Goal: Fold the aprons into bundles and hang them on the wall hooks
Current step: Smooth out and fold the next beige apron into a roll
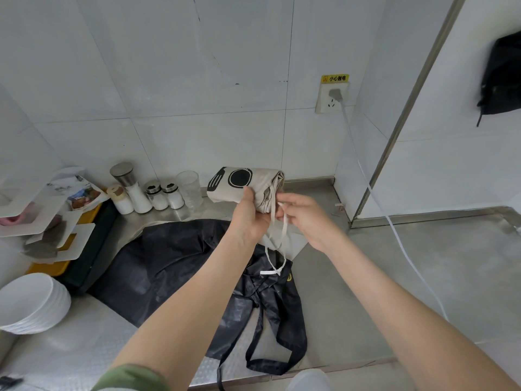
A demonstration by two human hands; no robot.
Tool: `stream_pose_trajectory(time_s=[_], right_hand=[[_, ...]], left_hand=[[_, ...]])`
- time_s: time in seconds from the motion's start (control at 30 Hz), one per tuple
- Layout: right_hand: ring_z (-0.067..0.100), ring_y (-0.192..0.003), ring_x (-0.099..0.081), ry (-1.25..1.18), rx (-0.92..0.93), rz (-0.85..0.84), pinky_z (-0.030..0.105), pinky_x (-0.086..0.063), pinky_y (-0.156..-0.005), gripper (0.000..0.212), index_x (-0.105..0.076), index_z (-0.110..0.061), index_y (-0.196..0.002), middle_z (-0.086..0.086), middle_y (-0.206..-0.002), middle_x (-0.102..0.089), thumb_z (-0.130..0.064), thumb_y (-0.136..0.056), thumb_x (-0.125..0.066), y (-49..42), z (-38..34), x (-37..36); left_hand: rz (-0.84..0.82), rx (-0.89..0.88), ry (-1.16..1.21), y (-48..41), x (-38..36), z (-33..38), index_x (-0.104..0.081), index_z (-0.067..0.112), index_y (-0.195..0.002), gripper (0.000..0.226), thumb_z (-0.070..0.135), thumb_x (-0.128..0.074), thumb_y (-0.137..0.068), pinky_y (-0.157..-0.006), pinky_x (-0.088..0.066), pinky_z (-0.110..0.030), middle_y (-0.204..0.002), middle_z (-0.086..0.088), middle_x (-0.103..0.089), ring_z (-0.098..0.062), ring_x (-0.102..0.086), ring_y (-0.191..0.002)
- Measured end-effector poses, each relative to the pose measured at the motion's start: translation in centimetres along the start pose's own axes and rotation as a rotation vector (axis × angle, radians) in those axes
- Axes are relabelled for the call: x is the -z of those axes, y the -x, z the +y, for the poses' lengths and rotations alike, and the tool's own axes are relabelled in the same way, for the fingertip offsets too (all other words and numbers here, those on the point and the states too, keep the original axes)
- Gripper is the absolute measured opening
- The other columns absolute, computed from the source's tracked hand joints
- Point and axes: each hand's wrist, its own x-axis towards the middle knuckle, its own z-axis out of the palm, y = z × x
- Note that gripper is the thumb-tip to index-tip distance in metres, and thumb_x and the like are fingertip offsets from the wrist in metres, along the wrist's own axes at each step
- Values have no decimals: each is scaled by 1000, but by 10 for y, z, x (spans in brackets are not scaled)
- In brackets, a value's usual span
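"Head view, then: where is the beige apron [253,182]?" asks the first.

"Up off the table [366,277], folded into a bundle. The left hand [248,215] grips it from below, thumb on the front. Its long axis runs roughly left to right, with the layered end turned toward the right hand [304,218]."

"And that right hand?"

"Just beside that end, pinching the apron's pale tie [284,235]. The tie hangs down from there, and its loose end dangles over the black apron [174,263], which lies spread flat on the table."

"So what does the next move turn on?"

"My guess is winding the tie around the bundle, across its long axis. The right hand is the nearer one to do it, while the left keeps the folds from slipping."

"Any room to move?"

"Open air in front and to the right. A glass [191,190] and some shakers [158,196] stand near on the left, against the wall. A cable [394,230] trails down from a socket [332,98] on the right, well apart from the hands."

"Hooks?"

"None that I can make out. A dark bundle [501,77] hangs on the far right wall, blurred."
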Motion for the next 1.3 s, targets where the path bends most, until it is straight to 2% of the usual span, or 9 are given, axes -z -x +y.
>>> stream_pose_trajectory(time_s=[0.17,0.23,0.3,0.37,0.57,0.7,0.87,1.07,1.3], right_hand=[[19,-79,-58,9,-4,-96,44,-46,-97,26,-58,-13,-105,7,-76,-59,7,-94,-45,8,-2,-3],[18,-81,-57,95,18,-42,31,-47,-85,21,-57,-12,-103,5,-80,-59,5,-91,-50,8,-5,-2],[15,-82,-54,187,81,125,14,-41,-72,12,-55,-11,-102,0,-84,-56,-7,-91,-58,5,-6,-3],[8,-75,-51,274,195,263,6,-37,-61,16,-54,-11,-99,-2,-84,-54,-18,-89,-64,1,-7,-6],[2,-65,-48,433,297,326,8,-36,-56,9,-53,-14,-88,-9,-71,-53,-16,-92,-61,-2,-4,-13],[9,-59,-43,557,350,329,17,-32,-52,21,-50,-11,-77,-4,-64,-48,-17,-97,-50,0,1,-11],[20,-74,-47,784,436,188,34,-29,-61,19,-52,-6,-78,5,-78,-53,-12,-95,-46,4,7,-17],[12,-63,-38,714,342,24,19,-28,-55,30,-45,-13,-67,-4,-71,-39,-12,-97,-48,1,7,-2],[11,-54,-32,705,176,-21,22,-25,-48,28,-53,-10,-76,-3,-60,-36,-21,-100,-46,-5,15,17]], left_hand=[[-16,8,6,-3,0,1,-55,-4,-122,55,42,-30,-104,-84,-53,-40,-101,-19,-66,-26,-65,-91],[-32,-27,-25,-2,1,1,-52,-2,-127,51,39,-32,-104,-83,-56,-40,-106,-18,-66,-26,-66,-92],[-48,-77,-40,-3,2,1,-50,0,-131,47,35,-36,-104,-78,-59,-35,-117,-18,-65,-24,-66,-95],[-89,-112,-42,-2,3,0,-49,-2,-135,45,29,-41,-102,-77,-60,-32,-126,-18,-61,-22,-66,-97],[-236,-163,-89,5,-3,-3,-56,-2,-120,24,5,-47,-98,-73,-58,-26,-104,-13,-66,-18,-70,-86],[-203,-181,-116,7,-4,-4,-52,-4,-127,31,2,-48,-98,-70,-58,-28,-104,-15,-65,-20,-70,-85],[-94,-186,-85,3,-6,-3,-47,-5,-135,37,1,-47,-98,-72,-59,-28,-106,-15,-64,-22,-66,-89],[-93,-145,-100,0,0,5,-47,-4,-135,38,6,-47,-99,-67,-59,-30,-124,-21,-59,-25,-64,-95],[-180,-100,-285,1,5,12,-58,-1,-116,21,1,-48,-97,-68,-59,-30,-103,-14,-66,-20,-68,-83]])
